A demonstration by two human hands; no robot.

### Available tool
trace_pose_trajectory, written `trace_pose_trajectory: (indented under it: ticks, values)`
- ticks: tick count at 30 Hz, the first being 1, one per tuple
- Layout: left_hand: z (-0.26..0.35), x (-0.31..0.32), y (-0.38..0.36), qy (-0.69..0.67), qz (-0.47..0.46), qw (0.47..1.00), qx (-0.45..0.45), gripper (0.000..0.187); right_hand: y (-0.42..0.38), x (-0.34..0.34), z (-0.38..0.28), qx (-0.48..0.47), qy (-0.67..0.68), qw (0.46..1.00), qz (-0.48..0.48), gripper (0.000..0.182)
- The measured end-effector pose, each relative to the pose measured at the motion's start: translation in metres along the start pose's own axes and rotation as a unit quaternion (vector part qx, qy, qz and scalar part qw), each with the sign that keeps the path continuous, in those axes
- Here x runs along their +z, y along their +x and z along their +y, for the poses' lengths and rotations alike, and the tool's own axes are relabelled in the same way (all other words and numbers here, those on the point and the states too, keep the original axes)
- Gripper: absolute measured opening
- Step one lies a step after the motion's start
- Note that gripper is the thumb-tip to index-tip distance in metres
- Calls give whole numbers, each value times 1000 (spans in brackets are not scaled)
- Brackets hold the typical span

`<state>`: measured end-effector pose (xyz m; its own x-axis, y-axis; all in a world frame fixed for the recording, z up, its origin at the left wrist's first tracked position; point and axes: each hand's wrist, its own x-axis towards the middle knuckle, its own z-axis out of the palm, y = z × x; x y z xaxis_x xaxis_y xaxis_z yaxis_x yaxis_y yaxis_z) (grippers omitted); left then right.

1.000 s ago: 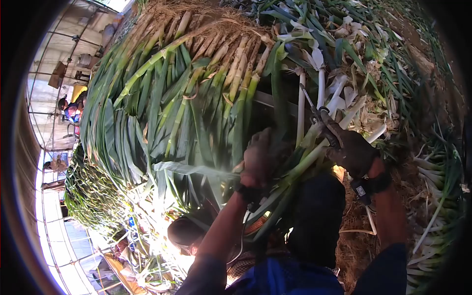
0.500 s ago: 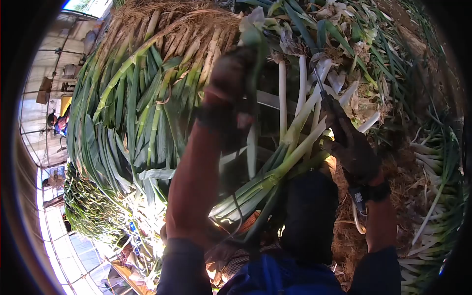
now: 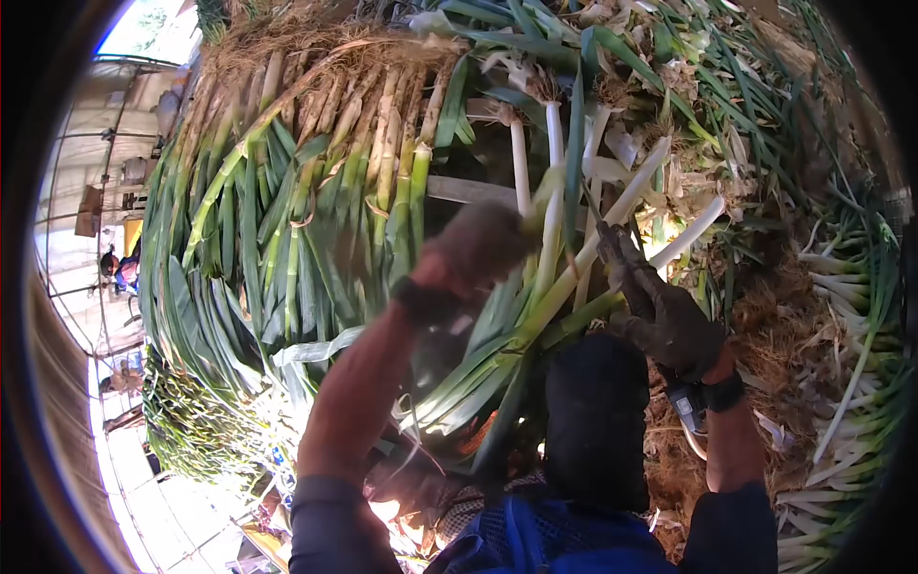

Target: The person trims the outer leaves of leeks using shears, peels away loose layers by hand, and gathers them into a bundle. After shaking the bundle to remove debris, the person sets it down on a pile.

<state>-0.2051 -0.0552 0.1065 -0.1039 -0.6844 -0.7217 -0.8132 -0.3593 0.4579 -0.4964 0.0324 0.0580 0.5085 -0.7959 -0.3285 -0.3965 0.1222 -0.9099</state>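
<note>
My left hand [image 3: 473,247], gloved and blurred by motion, is against the upper stalks of a bunch of leeks [image 3: 559,287]; its fingers are hidden behind it. The bunch lies slanted across my dark-clad knee [image 3: 598,421], white shafts pointing up right and green leaves hanging down left. My gloved right hand [image 3: 669,325] is at the right side of the bunch and grips a knife [image 3: 601,225] whose thin blade points up among the white shafts.
A high stack of untrimmed leeks [image 3: 306,210], roots uppermost, fills the left and middle. Peelings and cut leaves [image 3: 708,86] lie behind it. Trimmed white leeks [image 3: 851,383] lie at the right. A person [image 3: 117,268] sits far off at the left.
My left hand went from the bunch up high with a pulled leaf, then came back down to the stalks. My right hand with the knife stayed by the bunch.
</note>
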Motion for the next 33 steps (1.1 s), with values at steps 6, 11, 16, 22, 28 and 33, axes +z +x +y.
trace_pose_trajectory:
  ticks: [6,11,16,22,28,33]
  values:
    - [70,-207,28,271,282,778,492,37,-3,2,-3,15,-43,999,-7,89]
    - [50,-204,-17,321,452,704,444,45,3,7,-18,-9,82,996,34,84]
    - [-130,-21,6,59,367,928,-33,33,40,16,-54,-117,20,989,-86,82]
    - [-202,36,-2,-27,518,854,42,37,101,35,-90,-104,-172,965,-169,88]
    - [-197,13,10,-15,479,878,0,30,153,86,-110,-77,-233,940,-237,86]
    - [-198,-7,20,-30,389,919,-49,35,184,106,-123,-50,-286,924,-250,79]
